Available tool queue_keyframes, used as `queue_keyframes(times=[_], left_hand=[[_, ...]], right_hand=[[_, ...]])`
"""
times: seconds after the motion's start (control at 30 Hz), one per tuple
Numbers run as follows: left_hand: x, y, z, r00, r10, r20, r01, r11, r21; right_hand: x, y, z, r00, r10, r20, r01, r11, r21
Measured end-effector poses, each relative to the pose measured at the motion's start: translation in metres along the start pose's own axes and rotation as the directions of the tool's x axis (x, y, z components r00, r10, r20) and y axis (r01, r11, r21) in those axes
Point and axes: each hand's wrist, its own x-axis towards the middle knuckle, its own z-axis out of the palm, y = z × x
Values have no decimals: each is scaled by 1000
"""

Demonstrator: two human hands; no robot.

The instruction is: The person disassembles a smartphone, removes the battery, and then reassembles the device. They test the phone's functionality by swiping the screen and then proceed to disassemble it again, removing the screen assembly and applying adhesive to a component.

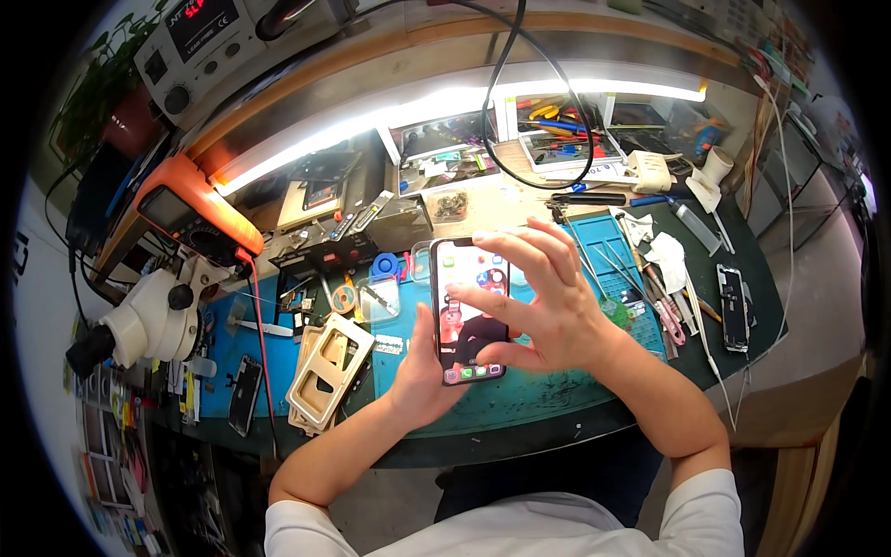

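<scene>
A smartphone with its screen lit, showing app icons over a picture, is held upright above the blue work mat. My left hand grips it along its left side and lower edge, the thumb lying by the left rim. Over the screen spreads my right hand, its fingers apart and holding nothing. The index finger reaches across the upper half of the screen and the thumb lies over the lower right part; whether they touch the glass I cannot tell. Part of the phone's right side is hidden behind this hand.
On the left are beige phone-shaped moulds, a dark phone part, a white microscope and an orange multimeter with a red lead. To the right lie tweezers, a syringe and an opened phone. A black cable loops overhead.
</scene>
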Motion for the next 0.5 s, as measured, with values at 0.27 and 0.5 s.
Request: queue_keyframes(times=[0.27, 0.5], left_hand=[[-1, -7, 3, 994, -67, -81, 70, 997, 40], [2, 0, 11, 995, -13, -101, 11, 1000, -13]], right_hand=[[3, 2, -2, 996, 83, -23, -84, 995, -51], [-2, 0, 1, 1000, 23, 6, -23, 1000, 17]])
